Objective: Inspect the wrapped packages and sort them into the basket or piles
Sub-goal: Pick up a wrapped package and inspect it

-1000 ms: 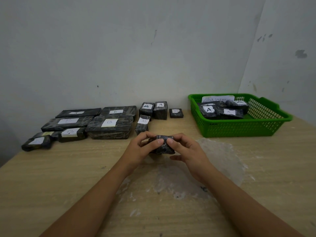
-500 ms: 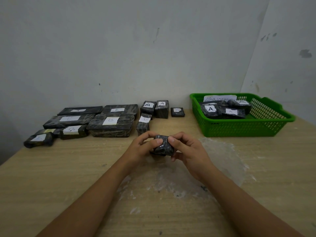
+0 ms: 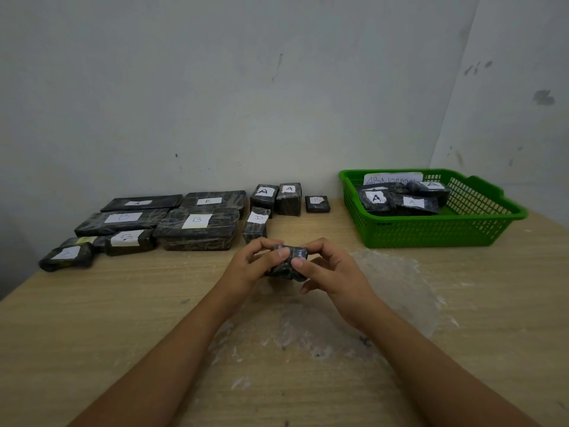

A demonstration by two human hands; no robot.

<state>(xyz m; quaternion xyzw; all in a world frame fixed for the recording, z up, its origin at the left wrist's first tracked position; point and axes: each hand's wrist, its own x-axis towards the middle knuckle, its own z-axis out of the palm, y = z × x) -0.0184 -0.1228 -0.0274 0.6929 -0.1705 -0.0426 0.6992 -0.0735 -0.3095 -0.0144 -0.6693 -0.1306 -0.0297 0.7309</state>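
Rolled a little further in your grip, that small black package (image 3: pixel 288 262) now shows a different face than a second ago, while your hands stay lifted over the middle of the tabletop (image 3: pixel 92 318). Your left hand (image 3: pixel 252 266) curls round its left side, thumb pressed on the top. Your right hand (image 3: pixel 332 272) pinches the right side, thumb on the near face, fingers wrapped over the far edge. Under your hands lies a crumpled sheet of clear plastic wrap (image 3: pixel 385 291), spread across the wood.

Just beyond your left fingers stands a narrow package marked D (image 3: pixel 256 224). Behind it, two square packages marked A (image 3: pixel 277 197) sit side by side near the wall, with a small flat one marked B (image 3: pixel 317 204) to their right. Off to the left, the pile of long flat packages (image 3: pixel 172 220) carries white labels, mostly B.

Far right, the green basket (image 3: pixel 431 232) holds several black packages, three showing A labels, and a paper sign reading ABNormal (image 3: pixel 391 179) leans against its back wall.
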